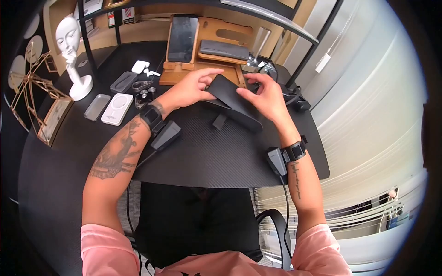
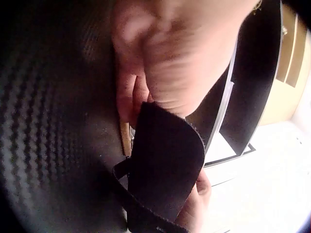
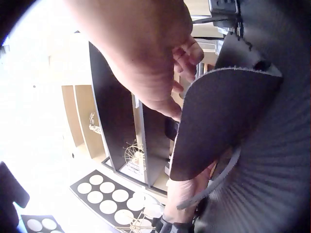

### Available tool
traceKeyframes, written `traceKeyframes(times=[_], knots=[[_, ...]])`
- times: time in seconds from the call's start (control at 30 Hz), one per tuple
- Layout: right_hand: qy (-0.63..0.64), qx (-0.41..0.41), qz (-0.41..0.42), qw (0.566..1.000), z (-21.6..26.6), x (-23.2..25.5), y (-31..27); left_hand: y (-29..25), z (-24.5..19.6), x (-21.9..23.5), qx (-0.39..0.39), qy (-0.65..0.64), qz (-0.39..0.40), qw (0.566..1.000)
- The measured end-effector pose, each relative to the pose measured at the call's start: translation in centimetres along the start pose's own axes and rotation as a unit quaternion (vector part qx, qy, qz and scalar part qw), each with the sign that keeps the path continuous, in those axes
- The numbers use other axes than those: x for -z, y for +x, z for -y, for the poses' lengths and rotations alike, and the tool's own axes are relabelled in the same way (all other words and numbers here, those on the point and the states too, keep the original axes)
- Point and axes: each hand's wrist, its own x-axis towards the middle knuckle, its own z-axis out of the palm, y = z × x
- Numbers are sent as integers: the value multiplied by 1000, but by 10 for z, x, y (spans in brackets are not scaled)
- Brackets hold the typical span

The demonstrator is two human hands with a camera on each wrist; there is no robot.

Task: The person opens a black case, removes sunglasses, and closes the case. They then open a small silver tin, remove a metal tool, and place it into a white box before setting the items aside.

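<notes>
A black folding case (image 1: 230, 94) with a raised flap and a small tab (image 1: 219, 121) is between my hands, tilted over the near side of the wooden stand. My left hand (image 1: 191, 89) holds its left end, thumb at the lower edge and index finger stretched out above. At the flap's upper right edge, my right hand (image 1: 268, 95) pinches with the thumb, its other fingers bent behind. In the left wrist view the rounded end of the case (image 2: 167, 160) hides part of the fingers. The right wrist view shows the broad flap (image 3: 221, 116) standing away from the rest.
Behind the hands stands a wooden dock (image 1: 172, 76) bearing a phone (image 1: 183, 39) and a grey case (image 1: 223, 49). To the left lie a white power bank (image 1: 117, 109), earbuds (image 1: 151, 72), grey trays and a white figurine (image 1: 73, 60). A black shelf frame rises behind.
</notes>
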Motion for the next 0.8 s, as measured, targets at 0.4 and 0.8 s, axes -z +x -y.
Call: traceKeyframes(times=[0.4,0.8], knots=[[347,-122,100,924,-28,-12,5,-1,-6,4,116,-211,-23,970],[582,-202,29,787,-24,-13,3,-6,-11,-3,62,-206,87,973]])
